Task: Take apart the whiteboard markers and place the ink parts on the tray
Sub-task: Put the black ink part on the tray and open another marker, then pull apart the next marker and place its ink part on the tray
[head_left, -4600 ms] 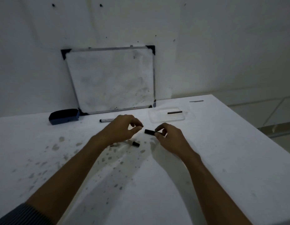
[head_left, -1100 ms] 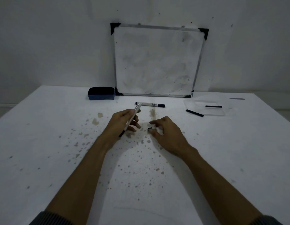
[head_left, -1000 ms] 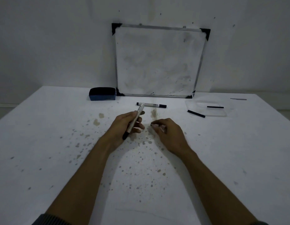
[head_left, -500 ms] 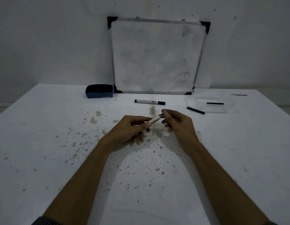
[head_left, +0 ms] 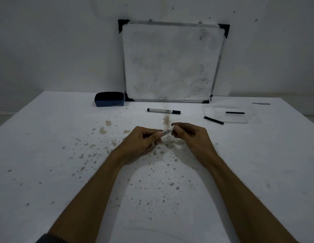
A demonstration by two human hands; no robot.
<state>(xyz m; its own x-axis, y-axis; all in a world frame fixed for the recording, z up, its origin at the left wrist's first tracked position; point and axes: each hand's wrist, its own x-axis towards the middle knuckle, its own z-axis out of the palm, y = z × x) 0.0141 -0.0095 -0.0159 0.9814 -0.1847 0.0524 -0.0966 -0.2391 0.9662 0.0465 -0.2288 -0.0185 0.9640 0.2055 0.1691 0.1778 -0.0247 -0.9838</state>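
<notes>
My left hand [head_left: 142,140] grips the white barrel of a whiteboard marker [head_left: 167,131] above the table's middle. My right hand [head_left: 189,135] pinches that marker's right end; what is between those fingertips is hidden. A second, whole marker [head_left: 163,111] lies farther back, in front of the whiteboard. At the back right sits a clear plastic tray [head_left: 240,121] with one black ink stick [head_left: 234,112] inside. Another black ink stick [head_left: 213,120] lies across the tray's left front edge, partly on the table.
A whiteboard [head_left: 172,62] leans against the wall at the back. A blue eraser [head_left: 109,101] sits left of it. The white table [head_left: 47,155] is spotted with stains around my hands. A small grey strip [head_left: 260,103] lies at the far right back.
My left hand turned the marker from upright to nearly level. My right hand came off the table and closed on the marker's right end. The view shifted slightly.
</notes>
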